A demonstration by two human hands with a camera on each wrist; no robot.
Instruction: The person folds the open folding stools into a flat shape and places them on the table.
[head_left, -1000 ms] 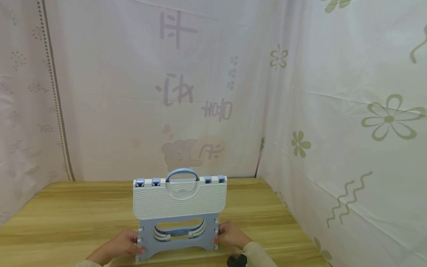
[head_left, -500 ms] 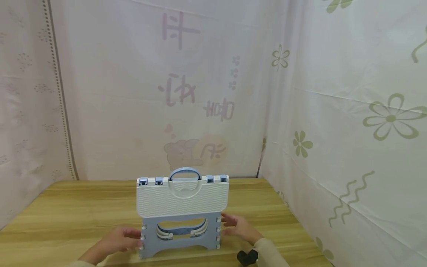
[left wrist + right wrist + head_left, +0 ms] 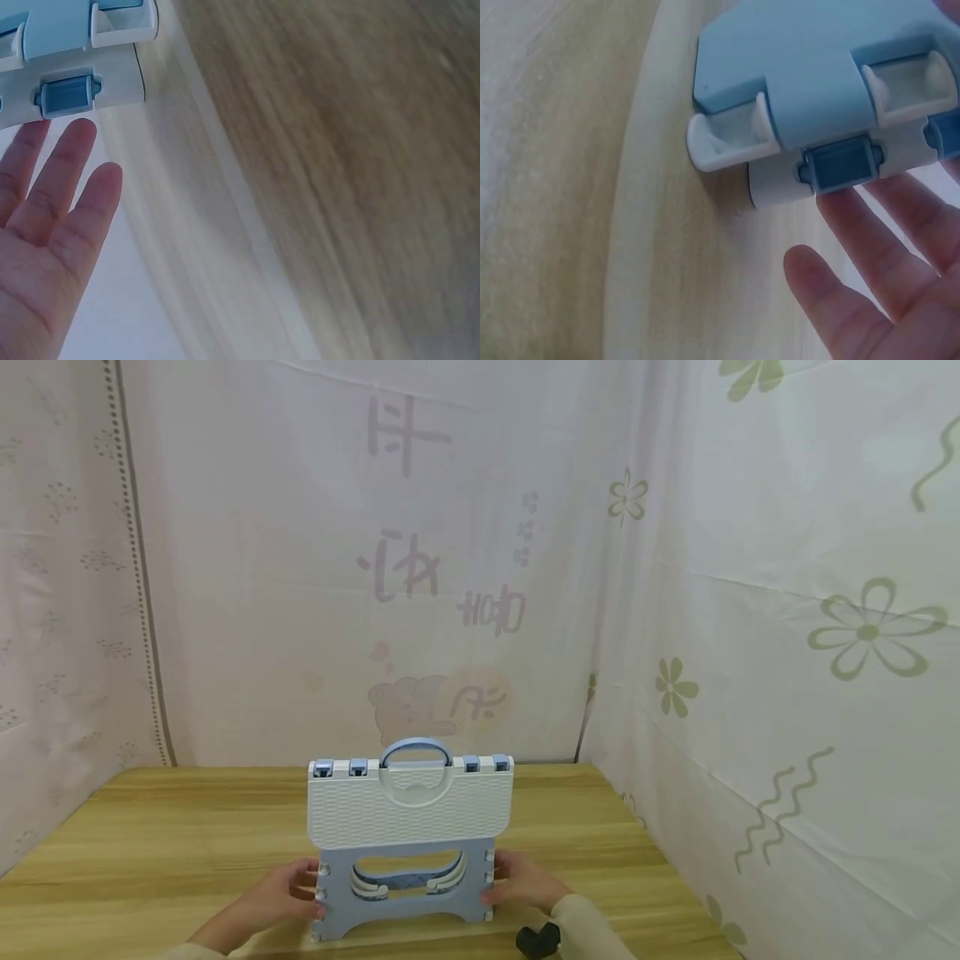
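A folded white and light-blue folding stool (image 3: 408, 814) stands upright on the table in the head view. Its woven-textured white seat half hangs above a blue leg panel, and its blue carry handle arches at the top. My left hand (image 3: 273, 897) holds the stool's left side, thumb at the front edge and fingers towards the back. On the opposite side my right hand (image 3: 525, 885) grips with its thumb on the leg panel's front. Both wrist views show fairly straight fingers reaching behind the hinged edge; the right little finger stays apart from the stool (image 3: 810, 82).
The wooden table (image 3: 187, 827) runs back to a pale printed curtain (image 3: 300, 568). Another curtain with green flowers (image 3: 787, 610) hangs along the right side. A black object (image 3: 538, 941) sits at the right wrist.
Half a second ago both hands had loosened from the stool's sides, the right one standing off. Now both have come back in against it. The stool stays standing in place.
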